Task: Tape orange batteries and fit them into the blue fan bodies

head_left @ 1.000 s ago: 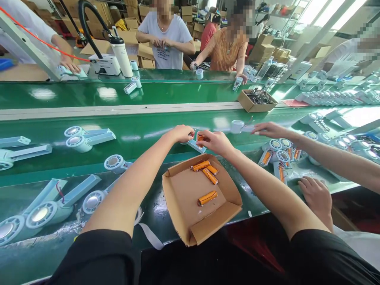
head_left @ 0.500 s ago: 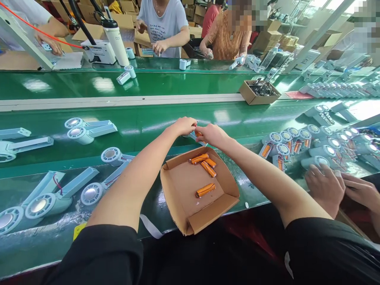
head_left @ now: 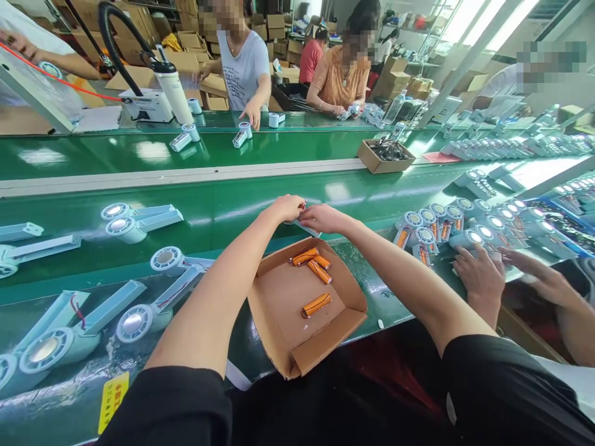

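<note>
While an open cardboard tray nearest the wearer holds four orange wired packs, three clustered toward its far end and one lying apart, the left hand and right hand meet just beyond it over a pale blue housing on the green bench. Their fingers curl in close together, hiding whether either grip is apart or clamped on something. Farther off, to the right, a small cardboard box is filled with dark parts by a pale strip.
</note>
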Action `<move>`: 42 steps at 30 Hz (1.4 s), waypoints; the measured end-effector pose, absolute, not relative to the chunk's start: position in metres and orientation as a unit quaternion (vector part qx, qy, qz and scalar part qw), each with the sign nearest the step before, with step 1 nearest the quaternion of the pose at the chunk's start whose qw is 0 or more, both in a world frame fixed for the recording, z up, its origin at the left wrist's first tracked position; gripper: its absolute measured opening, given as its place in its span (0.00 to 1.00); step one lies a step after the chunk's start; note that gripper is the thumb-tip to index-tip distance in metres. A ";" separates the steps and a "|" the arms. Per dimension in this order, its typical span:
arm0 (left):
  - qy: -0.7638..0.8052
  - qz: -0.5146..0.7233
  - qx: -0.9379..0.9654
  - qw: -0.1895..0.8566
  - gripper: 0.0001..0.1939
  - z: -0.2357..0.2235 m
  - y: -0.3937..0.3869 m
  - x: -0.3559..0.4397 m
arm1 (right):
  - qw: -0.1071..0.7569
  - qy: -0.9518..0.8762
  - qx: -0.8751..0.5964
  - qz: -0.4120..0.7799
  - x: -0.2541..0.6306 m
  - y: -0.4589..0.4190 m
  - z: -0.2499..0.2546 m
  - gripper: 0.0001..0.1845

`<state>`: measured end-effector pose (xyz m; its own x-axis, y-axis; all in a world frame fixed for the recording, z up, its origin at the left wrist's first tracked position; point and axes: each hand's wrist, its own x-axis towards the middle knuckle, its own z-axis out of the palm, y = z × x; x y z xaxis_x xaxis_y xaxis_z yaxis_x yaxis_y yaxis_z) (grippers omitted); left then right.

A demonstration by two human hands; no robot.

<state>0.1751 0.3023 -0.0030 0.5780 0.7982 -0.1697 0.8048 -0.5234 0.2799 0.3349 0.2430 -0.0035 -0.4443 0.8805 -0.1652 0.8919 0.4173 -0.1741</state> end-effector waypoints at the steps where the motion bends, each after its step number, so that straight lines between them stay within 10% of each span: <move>1: 0.458 -0.011 0.873 0.167 0.11 -0.002 0.302 0.176 | 0.014 0.838 0.531 -0.126 0.339 0.243 -0.003 0.16; 14: 0.452 -0.014 0.875 0.171 0.17 -0.008 0.300 0.189 | -0.195 0.736 0.588 -0.273 0.345 0.241 -0.032 0.04; 28: 0.446 -0.003 0.879 0.168 0.16 -0.017 0.303 0.207 | -0.492 0.496 0.585 -0.412 0.352 0.238 -0.061 0.17; 42: 0.452 -0.006 0.879 0.152 0.16 -0.010 0.301 0.220 | -0.371 0.535 0.612 -0.449 0.383 0.242 -0.059 0.25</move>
